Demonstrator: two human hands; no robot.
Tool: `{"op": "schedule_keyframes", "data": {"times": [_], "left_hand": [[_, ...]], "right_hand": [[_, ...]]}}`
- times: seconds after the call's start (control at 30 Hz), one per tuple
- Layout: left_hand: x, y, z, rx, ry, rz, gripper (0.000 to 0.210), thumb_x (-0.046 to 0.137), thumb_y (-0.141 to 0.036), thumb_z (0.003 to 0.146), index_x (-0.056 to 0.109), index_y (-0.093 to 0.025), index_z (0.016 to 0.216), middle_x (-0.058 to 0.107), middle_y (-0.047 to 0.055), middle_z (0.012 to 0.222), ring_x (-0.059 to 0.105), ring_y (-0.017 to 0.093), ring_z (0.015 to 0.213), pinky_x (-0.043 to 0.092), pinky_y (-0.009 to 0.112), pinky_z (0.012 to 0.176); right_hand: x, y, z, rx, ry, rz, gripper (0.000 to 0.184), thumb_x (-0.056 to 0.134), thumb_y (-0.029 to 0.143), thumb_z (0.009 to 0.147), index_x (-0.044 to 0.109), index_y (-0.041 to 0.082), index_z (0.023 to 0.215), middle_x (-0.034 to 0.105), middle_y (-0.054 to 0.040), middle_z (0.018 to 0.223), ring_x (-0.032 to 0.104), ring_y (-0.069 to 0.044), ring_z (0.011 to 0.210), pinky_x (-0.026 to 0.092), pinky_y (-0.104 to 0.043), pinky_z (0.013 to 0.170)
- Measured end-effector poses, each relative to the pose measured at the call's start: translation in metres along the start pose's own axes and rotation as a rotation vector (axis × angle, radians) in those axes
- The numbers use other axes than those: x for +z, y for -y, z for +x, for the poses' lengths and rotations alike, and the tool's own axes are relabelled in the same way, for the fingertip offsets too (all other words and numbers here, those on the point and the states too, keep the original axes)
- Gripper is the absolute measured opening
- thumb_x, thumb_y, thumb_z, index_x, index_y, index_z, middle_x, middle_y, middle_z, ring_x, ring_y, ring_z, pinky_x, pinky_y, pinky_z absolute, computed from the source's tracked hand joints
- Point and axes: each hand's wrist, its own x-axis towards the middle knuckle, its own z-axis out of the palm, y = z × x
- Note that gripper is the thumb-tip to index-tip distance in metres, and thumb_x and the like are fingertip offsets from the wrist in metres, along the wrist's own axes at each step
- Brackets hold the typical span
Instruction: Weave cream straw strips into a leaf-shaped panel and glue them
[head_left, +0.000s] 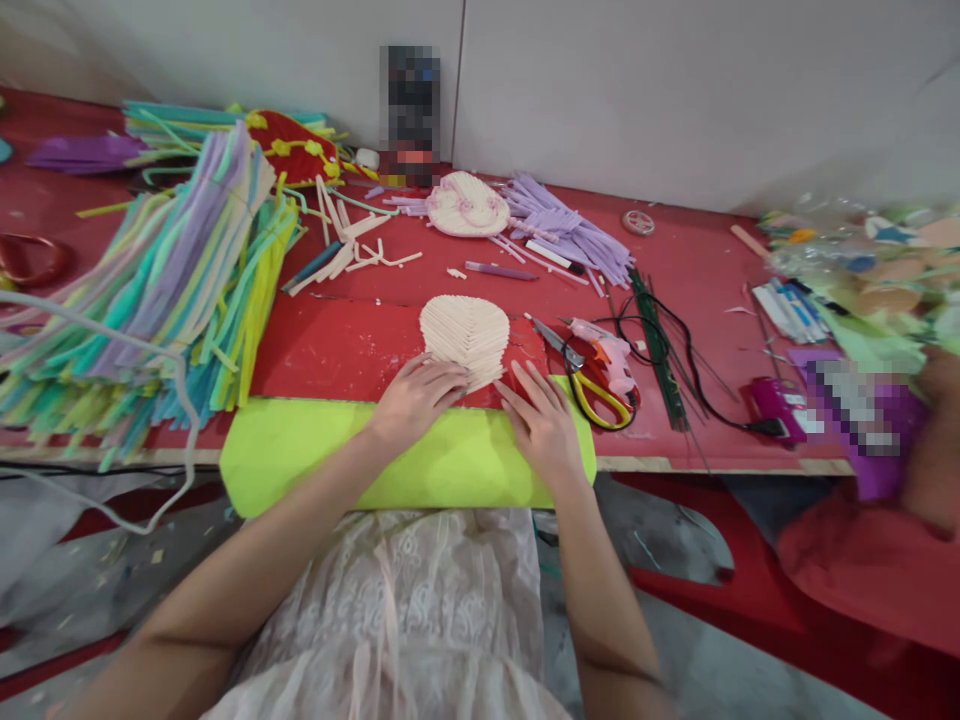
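Now, cream ribbed petal (466, 332) atop red board (337, 350), seam running away from the person. Left hand (418, 397), nearer, overlaps petal's near-left edge, any pinch hidden; right hand (543, 420), fingers spread, beside near-right edge.

The person wore a pale, pinkish-white dress (469, 590) with a curly, lacy pattern on the front. Light pink ribbons (387, 590) hung down the middle. The hands (420, 398) and lower arms (596, 580) were bare.
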Motion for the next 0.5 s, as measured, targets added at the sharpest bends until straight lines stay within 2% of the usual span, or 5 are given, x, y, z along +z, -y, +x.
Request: {"op": "schedule_keyframes", "data": {"times": [0.5], "left_hand": [[-0.0003,-0.0007,0.001,-0.006,0.004,0.024,0.015,0.053,-0.02,0.093,0.064,-0.021,0.103,0.072,0.003,0.11,0.063,0.015,0.108,0.04,0.039,0.103]], "right_hand": [[0.0015,-0.0009,-0.0002,-0.004,-0.007,-0.011,0.04,0.047,0.022,0.095,0.053,0.029,0.134,0.045,-0.003,0.147,0.038,-0.023,0.138,0.036,-0.05,0.112]]}}
